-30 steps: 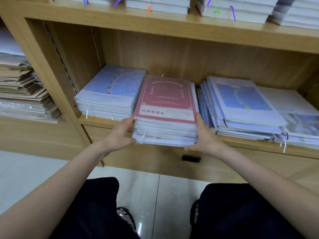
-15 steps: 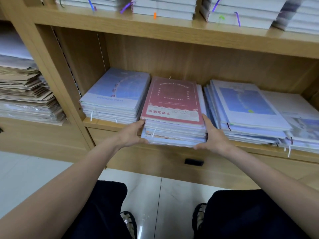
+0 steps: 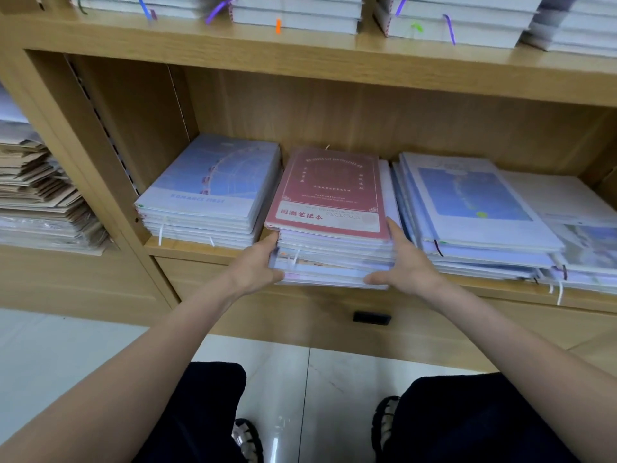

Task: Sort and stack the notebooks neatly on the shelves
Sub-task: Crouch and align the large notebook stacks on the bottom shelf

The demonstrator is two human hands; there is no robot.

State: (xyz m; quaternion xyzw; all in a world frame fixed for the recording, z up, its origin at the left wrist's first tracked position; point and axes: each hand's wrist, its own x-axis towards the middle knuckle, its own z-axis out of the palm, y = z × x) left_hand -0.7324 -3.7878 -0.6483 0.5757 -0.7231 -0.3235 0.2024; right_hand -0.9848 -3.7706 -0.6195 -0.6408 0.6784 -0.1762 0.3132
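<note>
Both hands clasp the middle stack (image 3: pixel 334 259) from its two sides: the left hand (image 3: pixel 257 265) presses flat against the stack's left edge with its thumb up near the top cover, and the right hand (image 3: pixel 405 265) lies along the right edge, fingers straight and running back beside the stack, thumb reaching under the front corner. Neither grip is curled round anything; the palms simply squeeze the stack between them. On top of it lies a red notebook (image 3: pixel 329 192) with a pale band of characters along its near edge. The stack sits on the shelf (image 3: pixel 187 250), its front edge jutting out over the shelf lip toward the person. Just left of the left hand rests a blue pile (image 3: pixel 213 192), squared up, with white ribbon markers hanging from its front. Just right of the right hand lies a looser pile (image 3: pixel 474 208) of blue and white notebooks, fanned and uneven, and beyond that another white-covered pile (image 3: pixel 574 215). Above the hands, the upper shelf (image 3: pixel 300 58) carries white stacks with coloured ribbons. Below the hands is a drawer front with a dark handle (image 3: pixel 371 318), and farther left, in the next bay, a heap of brown paper (image 3: pixel 40 195).
</note>
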